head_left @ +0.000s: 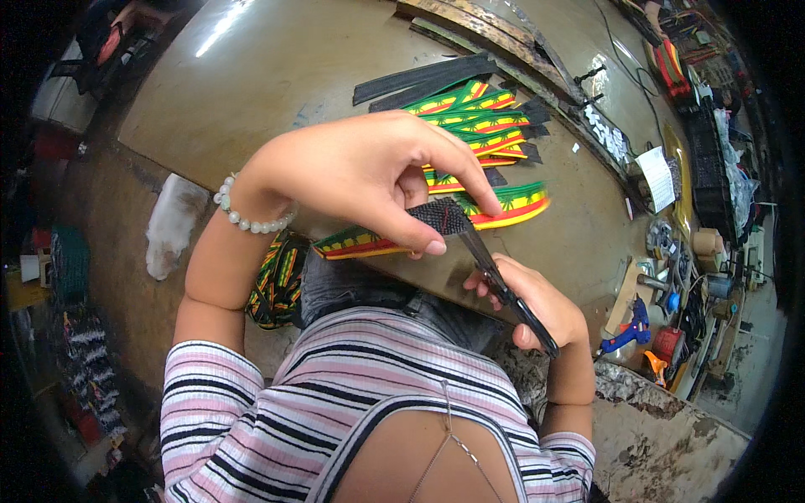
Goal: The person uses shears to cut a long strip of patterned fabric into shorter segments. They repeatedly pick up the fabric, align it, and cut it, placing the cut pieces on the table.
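Sharp edges near to bare fingers: some possible dangers

Pinches with the left grip [352, 168], between thumb and forefinger, the black woven end [440, 216] of a green, yellow and red strap [356, 241], over the near part of the surface [251, 84]. Could twist there, if pressed too lightly, and so make a crooked cut. To the right, holds black scissors [507, 295] in the right grip [543, 306], with fingers folded around the handles. Could nick the thumb or forefinger, probably because of a small slip so close to the pinch. Cannot tell whether touching the black end or only just beside it.

Around, from the left: a soft white bundle [176, 225], well apart; then a heap of patterned straps [277, 281] near the lap. Beyond the left grip, a pile of similar straps [470, 126], partly hidden by the hand and perhaps easy to catch. Beside the forefinger, a blurred coloured length [524, 205], possibly in the way of the blades. Farther right, a blue glue gun [627, 329] and a paper sheet [658, 178], too far for hindering.
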Demonstrator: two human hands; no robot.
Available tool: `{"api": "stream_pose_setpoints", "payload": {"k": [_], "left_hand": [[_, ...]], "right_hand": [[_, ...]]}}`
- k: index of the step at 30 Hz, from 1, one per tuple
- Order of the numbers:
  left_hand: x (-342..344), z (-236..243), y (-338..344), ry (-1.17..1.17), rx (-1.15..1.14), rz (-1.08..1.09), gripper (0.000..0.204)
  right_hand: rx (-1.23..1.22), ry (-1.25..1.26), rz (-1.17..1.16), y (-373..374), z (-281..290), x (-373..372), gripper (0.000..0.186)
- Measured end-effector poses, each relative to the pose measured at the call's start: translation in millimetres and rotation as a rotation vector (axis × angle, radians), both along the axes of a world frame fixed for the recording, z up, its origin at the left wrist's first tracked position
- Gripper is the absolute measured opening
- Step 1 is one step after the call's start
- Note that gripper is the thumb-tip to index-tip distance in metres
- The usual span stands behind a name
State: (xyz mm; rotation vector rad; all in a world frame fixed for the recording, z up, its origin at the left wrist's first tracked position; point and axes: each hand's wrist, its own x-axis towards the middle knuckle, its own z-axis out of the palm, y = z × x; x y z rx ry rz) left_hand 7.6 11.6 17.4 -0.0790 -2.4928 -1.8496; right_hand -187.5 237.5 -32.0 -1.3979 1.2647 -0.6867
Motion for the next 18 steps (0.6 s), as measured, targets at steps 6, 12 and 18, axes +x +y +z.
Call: {"api": "stream_pose_setpoints", "payload": {"k": [6, 12, 18], "left_hand": [[4.4, -10.1, -1.4, -0.008, 0.001, -0.012, 0.043], [3.1, -14.2, -2.8, -0.076, 0.104, -0.023, 0.044], [2.1, -16.1, -2.8, -0.108, 0.176, -0.015, 0.046]], "right_hand": [[0.045, -0.046, -0.006, -6.1, 3.6, 3.9, 0.091], [0.105, -0.032, -0.029, 2.8, 7.6, 3.6, 0.085], [0.179, -0.047, -0.161, 11.8, 17.3, 10.8, 0.059]]}}
